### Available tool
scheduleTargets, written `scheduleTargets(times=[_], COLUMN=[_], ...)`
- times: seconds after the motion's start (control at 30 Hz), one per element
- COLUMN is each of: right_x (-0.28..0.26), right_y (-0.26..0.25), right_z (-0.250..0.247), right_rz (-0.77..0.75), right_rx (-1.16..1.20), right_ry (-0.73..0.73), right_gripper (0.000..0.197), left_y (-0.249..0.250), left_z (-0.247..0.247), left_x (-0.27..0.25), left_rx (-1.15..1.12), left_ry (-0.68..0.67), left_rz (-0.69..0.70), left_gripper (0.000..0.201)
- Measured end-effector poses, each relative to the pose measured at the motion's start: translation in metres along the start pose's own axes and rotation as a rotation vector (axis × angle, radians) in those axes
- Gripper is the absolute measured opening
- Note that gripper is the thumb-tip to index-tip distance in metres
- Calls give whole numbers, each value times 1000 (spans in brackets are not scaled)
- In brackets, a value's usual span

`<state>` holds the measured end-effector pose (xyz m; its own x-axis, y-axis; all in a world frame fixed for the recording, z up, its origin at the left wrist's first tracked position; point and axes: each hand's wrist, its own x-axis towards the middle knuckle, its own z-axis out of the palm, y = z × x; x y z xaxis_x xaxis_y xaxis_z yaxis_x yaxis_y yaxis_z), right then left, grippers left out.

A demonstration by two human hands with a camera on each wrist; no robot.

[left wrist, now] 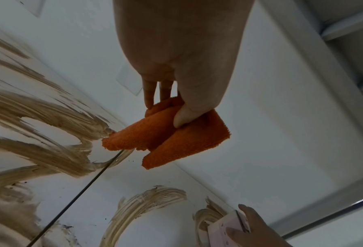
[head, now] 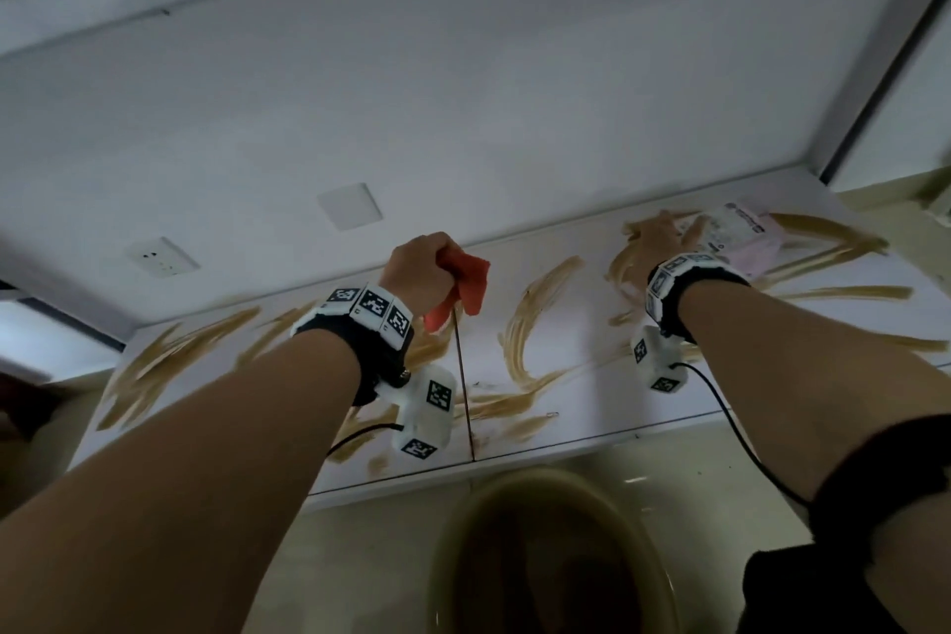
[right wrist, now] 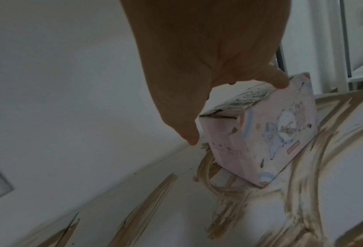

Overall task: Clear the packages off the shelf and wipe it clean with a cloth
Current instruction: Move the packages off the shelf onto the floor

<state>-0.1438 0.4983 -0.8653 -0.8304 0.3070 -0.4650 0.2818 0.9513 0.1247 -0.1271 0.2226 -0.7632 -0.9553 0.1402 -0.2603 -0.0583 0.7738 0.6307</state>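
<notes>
Shelf (head: 540, 273) boards are white, smeared all over with brown streaks. Only the right wrist view shows the pink package (right wrist: 267, 133) tipped on one edge on those streaks, the right hand (right wrist: 208, 55) gripping its top. Left of it, above the shelf seam (left wrist: 81, 192), the left hand (left wrist: 182, 58) pinches a folded orange cloth (left wrist: 165, 138).

No legible text anywhere. Pink box (right wrist: 261, 133): top face carries black print block, prob. barcode plus small type, too blurred to read; front has cartoon figure and small red label strip, chars unreadable. Wrist bands (head: 371, 305) and wrist cam housings (head: 429, 414): black-white square fiducial markers, no letters or nos. Wall socket (head: 162, 256): no markings readable.
</notes>
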Motion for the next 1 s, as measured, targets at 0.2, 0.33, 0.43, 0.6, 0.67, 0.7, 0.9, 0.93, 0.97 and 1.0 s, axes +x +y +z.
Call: scheduleTargets(times=[0.2,0.33,0.43,0.6,0.67,0.7,0.9,0.93,0.97,1.0], right_x=[-7,-15,-21,-40,-53,-60,-109,-118,-129,-139], right_y=[5,-10,-17,-30,-39,-44,-92,-105,-118,-133], right_z=[5,-1,6,-4,-5,-5,-12,-14,-17,-20], right_rz=[25,158,129,-5,-66,-96,-295,-333,-370,-403], right_rx=[215,252,188,137,140,136,149,145,142,140], right_ry=[58,31,112,266,290,298,363,352,352,353], right_gripper=[70,62,52,38,30,25,20,19,17,16], left_y=[2,4,2,-3,-8,-11,-36,-43,-52,-61], left_z=[7,11,11,0,-8,-13,-61,-70,-80,-89], left_x=[6,6,3,-8,-15,-19,-57,-66,-74,-84], left_rx=[-6,11,28,15,5,-7,-90,-100,-93,-67], left_ry=[-74,-53,-45,-17,-13,-7,54,69,93,124], left_rz=[30,44,55,58,49,47,62,57,52,42], left_gripper=[41,39,38,36,36,36,34,34,34,34])
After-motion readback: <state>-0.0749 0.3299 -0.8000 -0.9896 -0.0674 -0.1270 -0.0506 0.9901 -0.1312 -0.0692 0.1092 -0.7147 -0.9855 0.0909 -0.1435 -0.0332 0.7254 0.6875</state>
